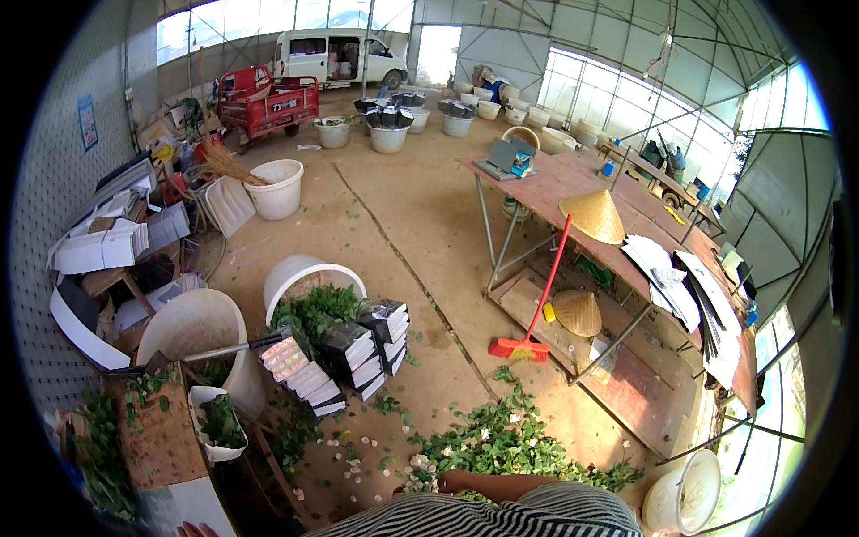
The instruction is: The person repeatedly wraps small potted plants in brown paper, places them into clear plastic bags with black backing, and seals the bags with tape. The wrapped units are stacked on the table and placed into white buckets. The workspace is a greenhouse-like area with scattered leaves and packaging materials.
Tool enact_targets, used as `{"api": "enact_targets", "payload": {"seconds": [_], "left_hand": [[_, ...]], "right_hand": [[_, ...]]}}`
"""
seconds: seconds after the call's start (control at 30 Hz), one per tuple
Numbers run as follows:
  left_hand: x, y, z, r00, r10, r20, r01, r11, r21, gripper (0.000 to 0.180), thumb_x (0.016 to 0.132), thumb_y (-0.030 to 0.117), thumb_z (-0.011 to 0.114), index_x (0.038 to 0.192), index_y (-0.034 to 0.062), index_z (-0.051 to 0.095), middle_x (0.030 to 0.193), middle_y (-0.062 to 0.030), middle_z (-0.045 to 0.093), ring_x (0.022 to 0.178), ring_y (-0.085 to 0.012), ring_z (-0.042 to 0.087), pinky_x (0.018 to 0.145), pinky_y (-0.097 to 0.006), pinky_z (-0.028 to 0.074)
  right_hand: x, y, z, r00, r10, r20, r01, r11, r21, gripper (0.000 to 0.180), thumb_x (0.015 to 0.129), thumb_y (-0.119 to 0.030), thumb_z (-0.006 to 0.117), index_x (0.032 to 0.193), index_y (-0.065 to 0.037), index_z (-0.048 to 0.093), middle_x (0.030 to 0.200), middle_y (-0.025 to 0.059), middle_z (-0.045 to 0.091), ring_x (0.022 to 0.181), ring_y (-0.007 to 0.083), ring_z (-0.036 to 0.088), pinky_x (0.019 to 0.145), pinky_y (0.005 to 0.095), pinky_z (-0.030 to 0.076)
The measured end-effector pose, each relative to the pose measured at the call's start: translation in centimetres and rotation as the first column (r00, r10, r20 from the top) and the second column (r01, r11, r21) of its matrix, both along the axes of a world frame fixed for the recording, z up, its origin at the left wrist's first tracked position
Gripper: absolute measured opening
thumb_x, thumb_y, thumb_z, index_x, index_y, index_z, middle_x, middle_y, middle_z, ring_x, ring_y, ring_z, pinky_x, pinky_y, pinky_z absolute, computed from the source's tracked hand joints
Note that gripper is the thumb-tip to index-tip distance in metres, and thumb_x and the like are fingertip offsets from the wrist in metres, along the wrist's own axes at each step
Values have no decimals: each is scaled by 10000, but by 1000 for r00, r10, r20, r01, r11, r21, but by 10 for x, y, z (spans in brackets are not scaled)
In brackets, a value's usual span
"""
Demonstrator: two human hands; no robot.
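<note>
At the bottom edge only the fingertips of my left hand (pixel 195 530) show. They look apart and lie at the edge of a white sheet (pixel 192 503) on a wooden bench (pixel 161 440). My right forearm reaches leftward in front of a black-and-white striped garment (pixel 501 517). My right hand (pixel 450 481) looks closed, beside pale rose heads (pixel 420 467) and green leaves; what it grips, if anything, I cannot make out. Just beyond it, a heap of leafy cuttings with a few white blooms (pixel 501 438) covers the floor.
Ahead stand black-and-white wrapped bundles (pixel 353 353) against a white tub (pixel 304 268) of greenery. A red broom (pixel 519 347) leans on the long table (pixel 555 192). Left are a large tub (pixel 192 327) and a leaf-filled bin (pixel 221 421); a bucket (pixel 684 492) stands lower right.
</note>
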State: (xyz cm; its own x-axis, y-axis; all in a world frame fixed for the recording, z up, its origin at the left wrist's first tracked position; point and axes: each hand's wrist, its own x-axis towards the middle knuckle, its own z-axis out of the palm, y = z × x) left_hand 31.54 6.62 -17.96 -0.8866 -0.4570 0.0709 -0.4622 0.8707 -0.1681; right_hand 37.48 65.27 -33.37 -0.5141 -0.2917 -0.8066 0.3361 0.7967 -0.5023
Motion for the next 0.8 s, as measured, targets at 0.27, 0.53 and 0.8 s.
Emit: {"api": "enact_targets", "payload": {"seconds": [0.27, 0.53, 0.8], "left_hand": [[2, 3, 5, 995, 57, -76, -53, 997, 53, 572, 899, 510, 324, 1286, 104, 439, 1308, -132, 435, 1245, -286, 340, 1042, -475, 219], [6, -41, -41, 941, -316, -123, 268, 915, -302, 339, 857, 299, 451, 1168, 191, 528, 1251, -117, 470, 1131, -329, 435, 921, -495, 350], [-2, -26, -41, 876, -303, -377, 238, 949, -209, 191, 824, 253, 493, 958, 145, 575, 1085, -122, 534, 999, -317, 487, 817, -540, 372]], "right_hand": [[20, 20, -12, 992, -125, 20, 124, 991, 58, 355, 884, -342, 472, 849, -39, 654, 793, 107, 642, 677, 205, 607, 645, 349, 466], [28, 9, -32, 986, -158, -59, 158, 987, -5, 344, 855, -338, 478, 792, -55, 661, 750, 90, 642, 657, 208, 597, 631, 370, 455], [36, 14, -53, 964, -262, -40, 261, 965, -13, 316, 813, -311, 498, 742, -47, 656, 720, 103, 633, 637, 217, 590, 614, 378, 449]]}}
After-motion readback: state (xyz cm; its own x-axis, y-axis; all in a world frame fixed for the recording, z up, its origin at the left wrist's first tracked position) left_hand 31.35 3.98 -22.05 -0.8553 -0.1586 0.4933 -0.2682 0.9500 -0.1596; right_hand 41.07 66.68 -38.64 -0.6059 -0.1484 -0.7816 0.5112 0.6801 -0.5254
